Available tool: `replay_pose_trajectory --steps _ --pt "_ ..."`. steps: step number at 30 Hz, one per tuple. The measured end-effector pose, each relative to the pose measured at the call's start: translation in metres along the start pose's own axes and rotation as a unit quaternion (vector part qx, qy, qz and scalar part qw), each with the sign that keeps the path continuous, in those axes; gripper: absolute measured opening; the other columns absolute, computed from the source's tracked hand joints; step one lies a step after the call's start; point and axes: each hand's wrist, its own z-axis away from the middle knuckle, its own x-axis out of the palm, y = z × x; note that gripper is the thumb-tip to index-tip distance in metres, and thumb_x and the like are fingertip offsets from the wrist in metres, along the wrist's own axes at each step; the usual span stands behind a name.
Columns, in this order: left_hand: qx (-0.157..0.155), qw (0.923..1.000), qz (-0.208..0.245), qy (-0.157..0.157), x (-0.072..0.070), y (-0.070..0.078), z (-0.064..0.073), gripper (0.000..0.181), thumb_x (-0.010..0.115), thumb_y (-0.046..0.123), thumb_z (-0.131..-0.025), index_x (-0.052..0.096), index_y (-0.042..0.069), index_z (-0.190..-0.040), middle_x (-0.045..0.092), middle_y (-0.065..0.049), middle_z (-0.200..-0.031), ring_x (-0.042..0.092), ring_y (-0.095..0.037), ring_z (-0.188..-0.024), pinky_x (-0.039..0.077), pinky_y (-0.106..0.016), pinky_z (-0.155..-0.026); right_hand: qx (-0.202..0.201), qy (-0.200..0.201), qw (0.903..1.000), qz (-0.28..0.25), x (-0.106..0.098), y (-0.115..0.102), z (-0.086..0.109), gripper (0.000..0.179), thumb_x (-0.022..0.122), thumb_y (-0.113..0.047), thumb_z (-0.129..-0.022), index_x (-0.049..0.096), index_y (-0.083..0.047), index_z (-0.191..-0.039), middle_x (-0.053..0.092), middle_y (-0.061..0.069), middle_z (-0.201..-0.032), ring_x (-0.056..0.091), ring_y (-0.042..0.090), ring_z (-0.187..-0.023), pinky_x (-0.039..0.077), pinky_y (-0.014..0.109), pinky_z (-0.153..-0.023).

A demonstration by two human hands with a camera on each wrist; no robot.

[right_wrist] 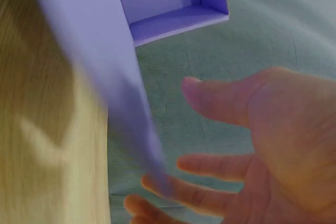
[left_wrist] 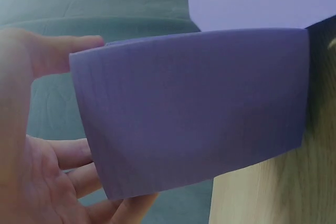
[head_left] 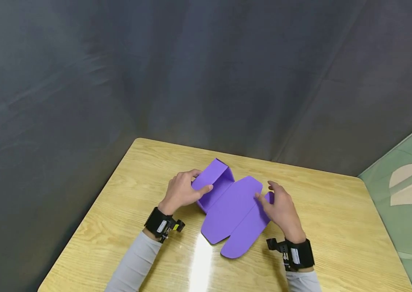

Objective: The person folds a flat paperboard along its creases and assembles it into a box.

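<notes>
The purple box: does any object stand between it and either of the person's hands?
Nothing visible stands in the way. The left hand grips the purple box directly at its walled end. The right hand is at the outer flap with no object between; whether they touch is unclear.

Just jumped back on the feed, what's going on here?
A person is handling a purple box at a wooden table. The left hand grips the box, thumb on one side and fingers on the other. The lid is open, spread toward the right hand, which is at its outer flap with fingers apart. The right thumb is clear of the flap; whether the fingertips touch it, I can't tell. The box isn't closed yet.
</notes>
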Motion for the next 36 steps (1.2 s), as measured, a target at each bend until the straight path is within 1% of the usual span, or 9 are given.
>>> replay_pose_trajectory --steps 2,6,8,11,15,21,25,29,36 --pt "-0.011 0.9998 0.011 0.009 0.002 0.0 0.0 0.06 0.078 0.061 -0.089 0.075 0.019 -0.131 0.08 -0.002 -0.11 0.075 -0.02 -0.098 0.057 -0.038 -0.072 0.025 -0.019 0.9994 -0.017 -0.004 0.004 0.0 0.078 0.07 -0.037 -0.105 0.037 0.011 -0.157 0.056 0.04 -0.145 0.059 0.054 -0.131 0.051 0.065 -0.106" --pt "-0.033 0.9984 0.031 0.032 0.007 0.002 0.001 0.061 0.078 0.059 -0.09 0.074 0.015 -0.132 0.08 -0.006 -0.112 0.075 -0.022 -0.095 0.056 -0.038 -0.072 0.071 -0.057 0.9926 -0.08 -0.01 0.012 0.002 0.09 0.07 -0.042 -0.104 0.025 0.013 -0.161 0.05 0.043 -0.148 0.06 0.056 -0.131 0.058 0.059 -0.101" --pt "-0.048 0.9972 0.04 0.042 0.011 0.004 0.0 0.062 0.077 0.059 -0.09 0.074 0.013 -0.132 0.08 -0.008 -0.115 0.075 -0.025 -0.096 0.057 -0.04 -0.073 0.092 -0.072 0.9858 -0.12 -0.011 0.015 0.004 0.091 0.072 -0.043 -0.103 0.027 0.013 -0.159 0.054 0.041 -0.146 0.066 0.052 -0.124 0.062 0.05 -0.095" --pt "-0.071 0.9943 0.061 0.05 0.017 0.008 -0.001 0.064 0.077 0.059 -0.09 0.073 0.013 -0.134 0.078 -0.01 -0.123 0.075 -0.032 -0.106 0.058 -0.047 -0.081 0.111 -0.097 0.9726 -0.18 -0.014 0.017 0.011 0.077 0.075 -0.039 -0.102 0.043 0.011 -0.152 0.067 0.033 -0.131 0.076 0.035 -0.107 0.064 0.039 -0.085" --pt "-0.101 0.988 0.103 0.056 0.026 0.01 -0.004 0.066 0.077 0.06 -0.089 0.072 0.012 -0.135 0.076 -0.011 -0.129 0.071 -0.039 -0.119 0.056 -0.054 -0.093 0.106 -0.148 0.9521 -0.245 -0.015 0.012 0.019 0.052 0.076 -0.03 -0.102 0.061 0.008 -0.135 0.076 0.017 -0.11 0.077 0.02 -0.09 0.064 0.033 -0.077" --pt "-0.118 0.9798 0.152 0.053 0.034 0.007 -0.005 0.067 0.076 0.061 -0.09 0.072 0.013 -0.136 0.075 -0.014 -0.131 0.069 -0.038 -0.123 0.055 -0.055 -0.1 0.068 -0.199 0.9404 -0.267 -0.017 0.003 0.029 0.039 0.074 -0.024 -0.103 0.067 0.009 -0.123 0.079 0.015 -0.106 0.076 0.02 -0.088 0.064 0.035 -0.076" --pt "-0.136 0.9722 0.185 0.046 0.033 0.003 -0.002 0.065 0.077 0.057 -0.092 0.071 0.01 -0.136 0.073 -0.017 -0.132 0.069 -0.038 -0.121 0.055 -0.055 -0.1 0.047 -0.198 0.9428 -0.264 -0.019 -0.002 0.03 0.035 0.074 -0.02 -0.102 0.069 0.01 -0.121 0.079 0.018 -0.106 0.076 0.02 -0.089 0.063 0.033 -0.078" --pt "-0.142 0.9641 0.221 0.039 0.029 0.001 0.001 0.064 0.078 0.048 -0.094 0.066 0.005 -0.138 0.071 -0.021 -0.132 0.071 -0.039 -0.115 0.057 -0.054 -0.1 0.042 -0.157 0.9561 -0.244 -0.023 -0.007 0.028 0.034 0.074 -0.019 -0.101 0.07 0.008 -0.121 0.079 0.018 -0.109 0.076 0.02 -0.093 0.06 0.03 -0.082" --pt "-0.122 0.9597 0.25 -0.036 0.026 -0.001 0.003 0.082 0.076 0.034 -0.095 0.036 0.006 -0.161 0.062 -0.024 -0.146 0.074 -0.038 -0.11 0.061 -0.05 -0.095 0.007 -0.064 0.9786 -0.195 -0.03 -0.011 0.03 0.023 0.073 -0.014 -0.102 0.074 0.005 -0.115 0.078 0.018 -0.101 0.075 0.017 -0.085 0.061 0.029 -0.074"
